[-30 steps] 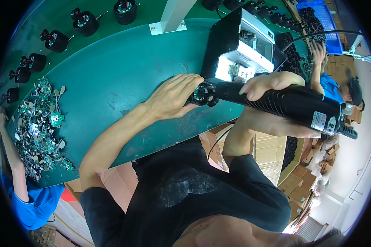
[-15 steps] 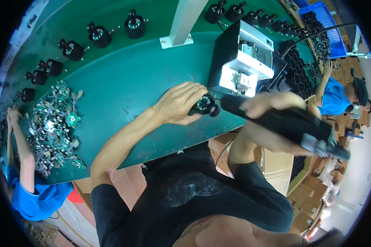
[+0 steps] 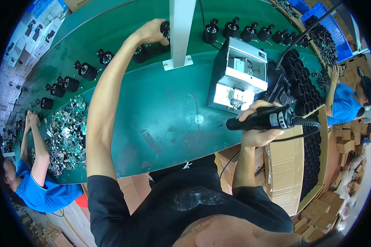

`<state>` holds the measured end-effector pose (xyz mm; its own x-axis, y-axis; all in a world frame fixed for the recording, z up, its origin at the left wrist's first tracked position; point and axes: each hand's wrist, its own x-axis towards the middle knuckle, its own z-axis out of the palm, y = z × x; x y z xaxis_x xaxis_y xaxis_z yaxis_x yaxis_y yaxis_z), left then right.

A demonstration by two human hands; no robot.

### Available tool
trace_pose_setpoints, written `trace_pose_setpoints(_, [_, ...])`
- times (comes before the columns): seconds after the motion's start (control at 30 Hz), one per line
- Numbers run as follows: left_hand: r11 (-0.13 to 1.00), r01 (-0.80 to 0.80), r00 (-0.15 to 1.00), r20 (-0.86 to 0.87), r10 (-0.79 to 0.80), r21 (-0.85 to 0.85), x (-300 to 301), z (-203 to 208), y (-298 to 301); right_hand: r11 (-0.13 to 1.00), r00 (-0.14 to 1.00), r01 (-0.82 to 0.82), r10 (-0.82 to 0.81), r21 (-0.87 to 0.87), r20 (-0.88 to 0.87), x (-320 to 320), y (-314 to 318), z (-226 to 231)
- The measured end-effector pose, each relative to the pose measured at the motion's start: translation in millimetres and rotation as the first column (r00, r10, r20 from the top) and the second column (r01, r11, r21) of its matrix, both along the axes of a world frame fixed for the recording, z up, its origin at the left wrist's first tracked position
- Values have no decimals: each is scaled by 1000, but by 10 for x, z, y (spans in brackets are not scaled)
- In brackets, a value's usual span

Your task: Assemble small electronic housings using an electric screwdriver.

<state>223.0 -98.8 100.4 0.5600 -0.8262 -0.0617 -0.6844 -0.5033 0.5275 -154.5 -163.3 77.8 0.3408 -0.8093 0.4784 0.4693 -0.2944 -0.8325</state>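
Black unit point(image 3: 165, 29): on the strip past the bench's far edge, just left of the post, partly hidden by fingers and post. Rest noted by size.

Bench point(image 3: 152, 127): green, curved by the lens, scuffed toward its near edge. Green strip point(image 3: 119, 35) runs along its far edge, bearing a row of like units point(image 3: 86, 71) to both sides of the post. Carton point(image 3: 286, 168) below the right end of the near edge, black cups point(image 3: 311, 164) beside its flap. Co-workers in blue, one point(image 3: 49, 193) off the left end, one point(image 3: 344, 103) off the right.

Post point(image 3: 180, 29): pale, its foot plate bolted at the far edge. Machine point(image 3: 239, 74): black and white, lit front, right half of bench. Board heap point(image 3: 68, 136): near the left end.

Driver point(image 3: 255, 120): black, corded, over the near edge at right, nose pointing left. Right hand point(image 3: 257, 123) wrapped round it. Left hand point(image 3: 151, 32) at full reach, fingers closed about the unit. Hands well apart.
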Motion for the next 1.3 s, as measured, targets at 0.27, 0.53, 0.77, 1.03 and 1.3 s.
trace_pose_setpoints(0.27, [979,152,988,-60,-145,135,240,360,-81,1000,998,4,-2,-25,68,-99,-71,-60])
trace_pose_setpoints(0.53, [871,405,835,-275,-476,-279,405,45,-869,999,998,-23,25,-29,56,-101,-139,-109])
trace_pose_setpoints(0.77, [710,703,649,434,-624,-30,309,-515,-1372,995,993,-56,64,-86,99,-60,-133,-85])
trace_pose_setpoints(1.03, [821,571,799,227,-557,1,-132,-34,-1333,996,995,-57,62,-75,75,-29,-100,-77])
trace_pose_setpoints(1.3, [994,-91,882,459,108,-58,20,1421,709,999,998,5,-2,-46,62,-62,2,-41])
